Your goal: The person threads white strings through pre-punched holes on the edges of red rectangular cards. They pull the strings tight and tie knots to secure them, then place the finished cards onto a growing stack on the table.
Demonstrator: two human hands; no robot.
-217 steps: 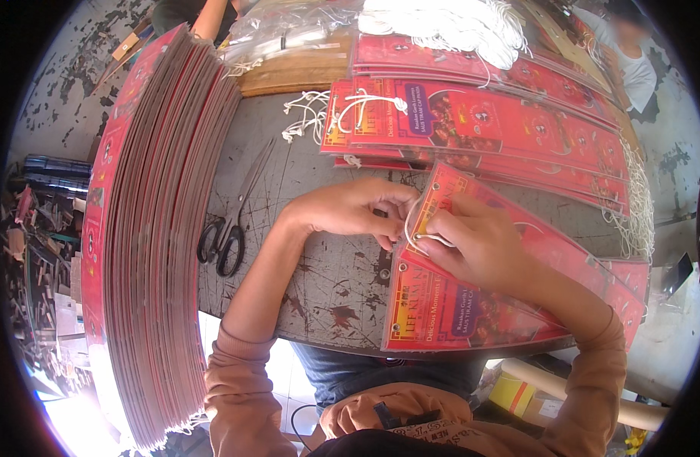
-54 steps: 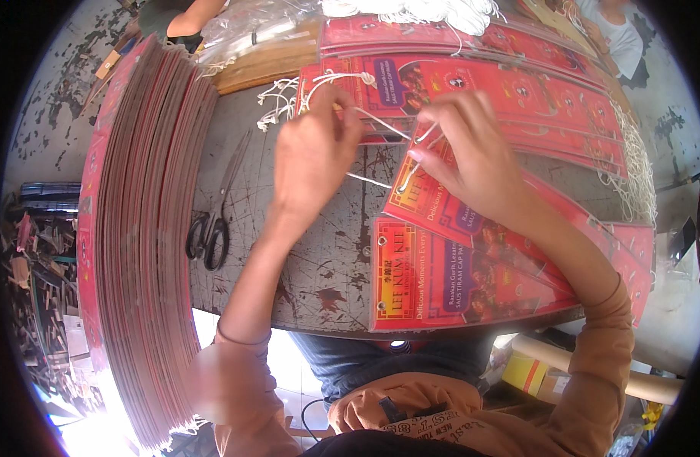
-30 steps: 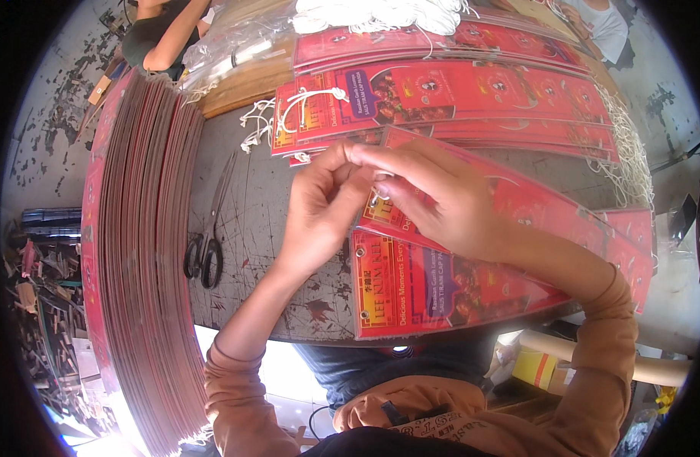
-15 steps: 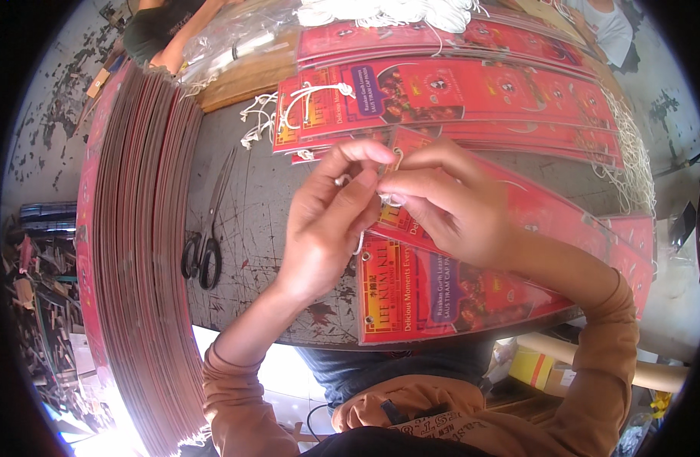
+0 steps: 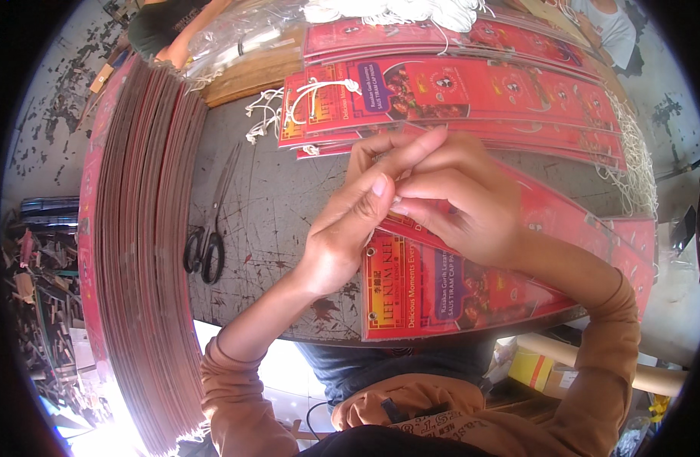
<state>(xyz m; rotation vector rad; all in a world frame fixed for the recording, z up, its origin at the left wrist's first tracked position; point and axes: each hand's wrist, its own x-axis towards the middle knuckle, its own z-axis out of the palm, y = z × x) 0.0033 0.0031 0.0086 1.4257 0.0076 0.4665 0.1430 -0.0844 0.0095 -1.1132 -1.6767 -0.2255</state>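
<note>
My left hand (image 5: 346, 221) and my right hand (image 5: 468, 198) meet over the table, fingers overlapping and pinched at the end of a red printed strip sign (image 5: 544, 206) in clear plastic. A white string (image 5: 396, 201) is pinched between them, mostly hidden by the fingers. The left index finger stretches across in front of the right hand. Under the held sign lies another red sign (image 5: 472, 297) with metal eyelets at its left end. Beyond my hands are stacked red signs (image 5: 502, 87), with a knotted white string loop (image 5: 319, 90) on the top one.
Black-handled scissors (image 5: 205, 251) lie left of my hands on the scratched grey table (image 5: 281, 228). A tall stack of signs on edge (image 5: 140, 251) lines the left side. A white string bundle (image 5: 395, 11) sits at the back. Parts of two other people (image 5: 163, 30) show at the far side.
My hands have closed together, with the left fingers moving right across the right hand's fingers. The string showing between them earlier is now mostly covered. The signs and scissors lie as before.
</note>
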